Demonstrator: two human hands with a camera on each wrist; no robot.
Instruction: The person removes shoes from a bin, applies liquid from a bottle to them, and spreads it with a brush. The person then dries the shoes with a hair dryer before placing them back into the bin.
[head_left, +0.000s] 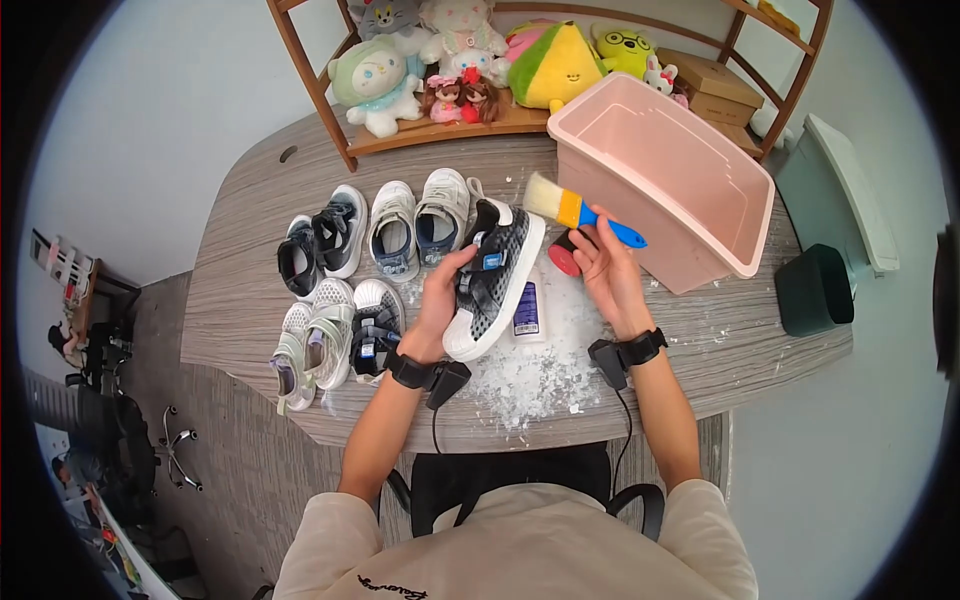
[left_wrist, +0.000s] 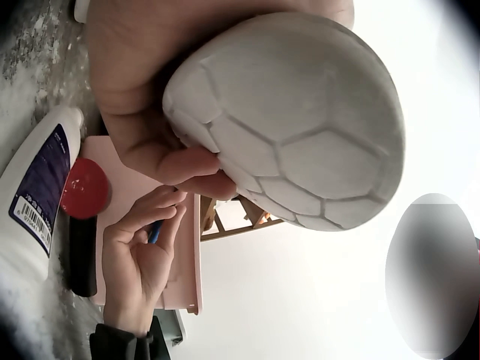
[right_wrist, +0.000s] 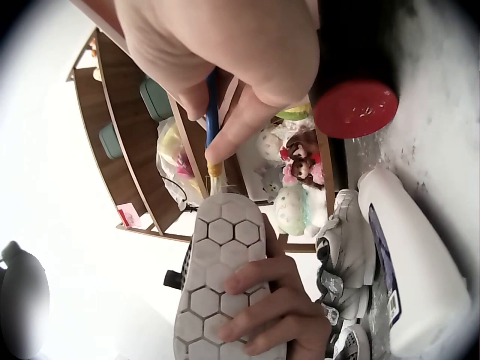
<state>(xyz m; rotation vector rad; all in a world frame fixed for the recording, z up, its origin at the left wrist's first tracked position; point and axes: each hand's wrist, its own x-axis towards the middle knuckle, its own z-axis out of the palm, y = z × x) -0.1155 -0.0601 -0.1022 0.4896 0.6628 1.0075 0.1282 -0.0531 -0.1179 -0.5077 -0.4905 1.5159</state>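
In the head view the left hand (head_left: 437, 300) grips a black-and-white shoe (head_left: 497, 275), toe toward the person, sole facing right. The right hand (head_left: 612, 275) pinches the blue handle of a paintbrush (head_left: 568, 206), its bristles near the shoe's heel. The right wrist view shows the hexagon-patterned sole (right_wrist: 225, 277) with the left hand's fingers (right_wrist: 270, 300) across it and the brush (right_wrist: 215, 161) at its far end; whether the bristles touch the shoe cannot be told. Behind the shoe stands or lies a white bottle (head_left: 529, 312) with a purple label.
Several shoes (head_left: 393, 230) are grouped on the table's left. A red-ended black object (head_left: 564, 260) is beside the pink bin (head_left: 660, 180). White flakes (head_left: 530, 390) litter the table (head_left: 240, 220) near the person. A shelf (head_left: 450, 142) with plush toys is at the back; a dark green bin (head_left: 815, 290) is right.
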